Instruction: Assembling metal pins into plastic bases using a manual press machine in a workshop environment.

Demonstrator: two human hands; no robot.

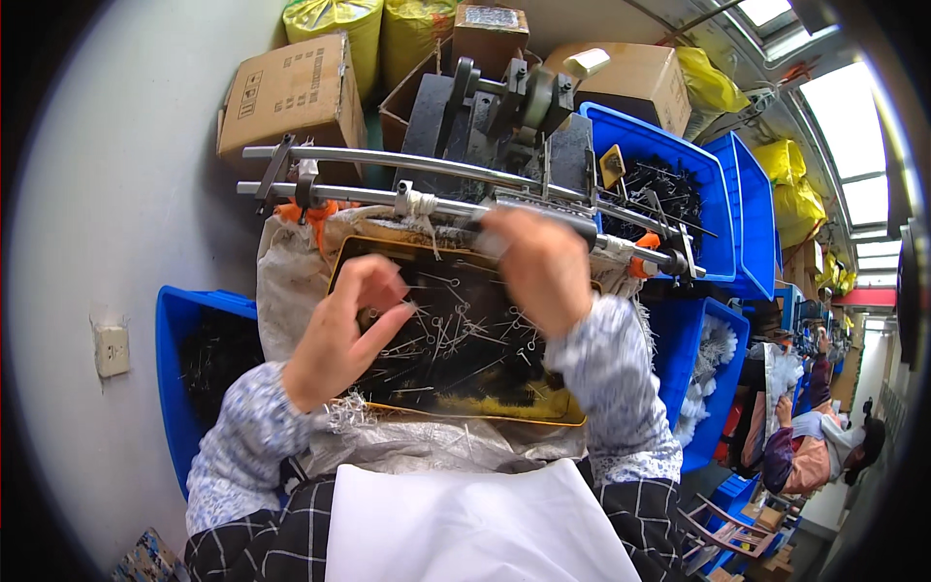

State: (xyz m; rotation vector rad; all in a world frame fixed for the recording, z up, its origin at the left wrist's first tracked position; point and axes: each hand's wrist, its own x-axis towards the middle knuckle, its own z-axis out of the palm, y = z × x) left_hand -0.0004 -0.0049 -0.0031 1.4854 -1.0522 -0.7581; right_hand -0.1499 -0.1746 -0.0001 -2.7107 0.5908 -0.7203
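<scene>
My left hand (341, 325) is over the left part of a shallow yellow-rimmed tray (504, 420). Its fingers are curled, with a gap between them and the thumb, and I see nothing held there. Thin metal wire pins with looped ends (451, 328) lie scattered on the tray's dark bottom. Farther right, my right hand (548, 267) is raised near the metal bars (373, 197) at the front of a dark bench machine (485, 121). Motion smears its fingertips, so whether they hold anything is hidden.
Blue bins stand on both sides: one at left (175, 359), one with dark pieces at upper right (722, 209), one with white bristly pieces at right (669, 315). Cardboard boxes (291, 92) and yellow sacks (335, 34) are behind. Another person (810, 451) sits at far right.
</scene>
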